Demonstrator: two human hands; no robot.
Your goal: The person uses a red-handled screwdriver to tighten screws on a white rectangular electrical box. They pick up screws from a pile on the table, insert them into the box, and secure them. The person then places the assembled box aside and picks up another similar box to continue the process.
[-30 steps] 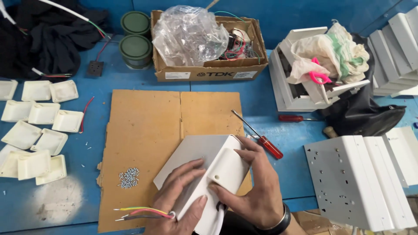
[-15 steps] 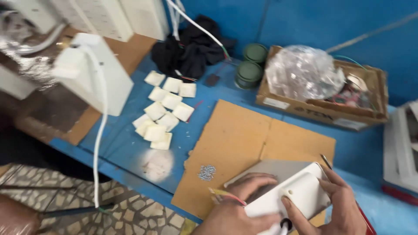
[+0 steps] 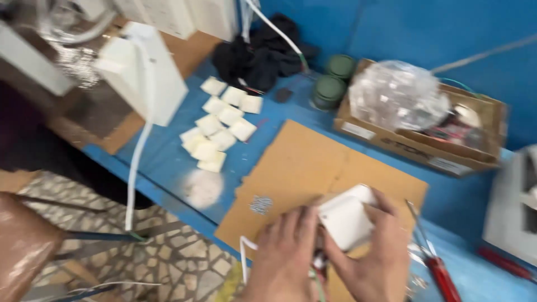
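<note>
Head view: both hands (image 3: 335,251) apparently grip white casing (image 3: 347,221).

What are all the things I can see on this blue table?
casing: one, white, held over the cardboard near the bottom edge
cardboard: one flat sheet, brown, middle of the table
screws: one small pile, silvery, on the cardboard's left part
squares: about a dozen, white, on the table left of the cardboard
box: one, brown, behind the cardboard
bag: one, clear plastic, crumpled in the box
rolls: two, dark green, left of the box
cloth: one heap, black, at the back
screwdriver: one, red handle, right of the hands
table: one, blue
left hand: on the casing
right hand: gripping the casing
</note>
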